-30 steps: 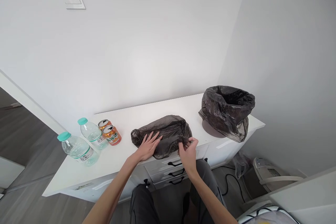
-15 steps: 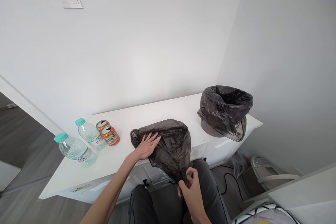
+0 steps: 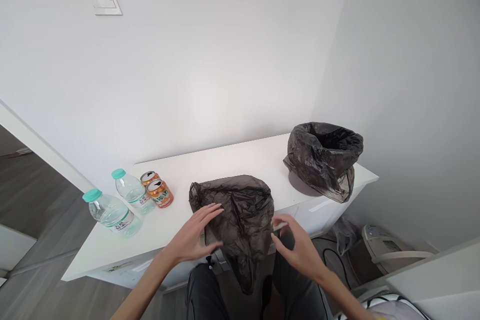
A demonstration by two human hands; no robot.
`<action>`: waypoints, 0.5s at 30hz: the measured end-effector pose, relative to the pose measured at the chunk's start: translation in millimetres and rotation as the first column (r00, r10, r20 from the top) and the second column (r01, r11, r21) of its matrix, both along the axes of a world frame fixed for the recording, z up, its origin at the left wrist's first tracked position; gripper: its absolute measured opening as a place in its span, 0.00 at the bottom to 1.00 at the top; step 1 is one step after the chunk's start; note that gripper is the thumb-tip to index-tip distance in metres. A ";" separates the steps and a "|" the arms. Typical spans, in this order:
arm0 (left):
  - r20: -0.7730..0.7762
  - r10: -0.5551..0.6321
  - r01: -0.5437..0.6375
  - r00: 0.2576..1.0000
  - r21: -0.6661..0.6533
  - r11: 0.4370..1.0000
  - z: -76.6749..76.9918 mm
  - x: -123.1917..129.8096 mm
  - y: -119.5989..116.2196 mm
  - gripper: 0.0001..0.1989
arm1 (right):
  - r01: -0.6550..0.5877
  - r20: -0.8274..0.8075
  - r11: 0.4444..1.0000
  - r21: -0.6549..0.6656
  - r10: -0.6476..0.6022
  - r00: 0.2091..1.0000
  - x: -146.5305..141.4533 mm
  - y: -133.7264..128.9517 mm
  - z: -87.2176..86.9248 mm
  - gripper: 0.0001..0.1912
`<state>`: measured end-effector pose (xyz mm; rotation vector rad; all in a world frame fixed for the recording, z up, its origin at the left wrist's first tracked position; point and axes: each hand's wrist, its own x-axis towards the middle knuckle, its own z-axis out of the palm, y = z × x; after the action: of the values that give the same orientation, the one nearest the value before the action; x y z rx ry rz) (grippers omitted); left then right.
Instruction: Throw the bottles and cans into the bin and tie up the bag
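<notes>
A crumpled black plastic bag (image 3: 240, 210) lies on the white cabinet's front edge, its narrow lower end hanging down between my knees. My left hand (image 3: 197, 235) is at the bag's left side, fingers stretched out and thumb apart, gripping nothing. At the bag's right edge is my right hand (image 3: 296, 245); its fingers are curved, with a gap between thumb and forefinger. Whether its fingertips touch the plastic is hard to see.
On the white cabinet top (image 3: 180, 170), two clear bottles (image 3: 116, 215) with teal caps and two orange cans (image 3: 160, 194) stand at left. A bin (image 3: 300, 184) lined with a black bag (image 3: 311, 157) stands at right. A cable (image 3: 330, 255) and a grey appliance (image 3: 386, 245) are below.
My right hand has let go of the bag's lower end and moved up to its right edge. My left hand has shifted slightly down and lifted from lying flat. The bag's end hangs lower.
</notes>
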<state>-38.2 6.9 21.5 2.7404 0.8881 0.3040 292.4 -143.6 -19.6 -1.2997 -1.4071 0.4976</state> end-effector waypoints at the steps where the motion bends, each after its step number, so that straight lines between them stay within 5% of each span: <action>1: -0.032 -0.030 0.030 0.999 -0.001 1.000 2.3 -4.0 -11.0 0.45 | -0.067 0.181 0.998 0.005 0.065 0.981 11.7 11.9 -3.0 0.23; 5: -0.167 -0.071 0.078 0.983 0.038 0.996 -4.8 -3.0 -36.9 0.63 | -0.204 0.683 0.979 -0.029 0.169 0.711 35.5 55.0 -25.0 0.47; 8: -0.196 0.008 0.019 0.981 0.137 0.990 -25.0 5.2 -38.6 0.56 | -0.212 0.795 0.977 -0.037 0.157 0.587 36.6 78.2 -37.7 0.57; 12: -0.096 0.116 -0.093 0.989 0.212 0.973 -52.8 5.6 -32.6 0.45 | -0.174 0.799 0.985 0.021 0.088 0.595 36.7 89.9 -40.6 0.55; 15: 0.031 0.136 -0.139 0.990 0.115 0.984 -59.0 -3.2 -26.0 0.42 | -0.182 0.752 0.980 0.078 0.062 0.656 45.6 87.3 -37.8 0.46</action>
<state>-41.4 -19.1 -37.5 2.7794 1.0887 0.4253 337.9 -56.4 -57.4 -1.3495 -2.1865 -0.1092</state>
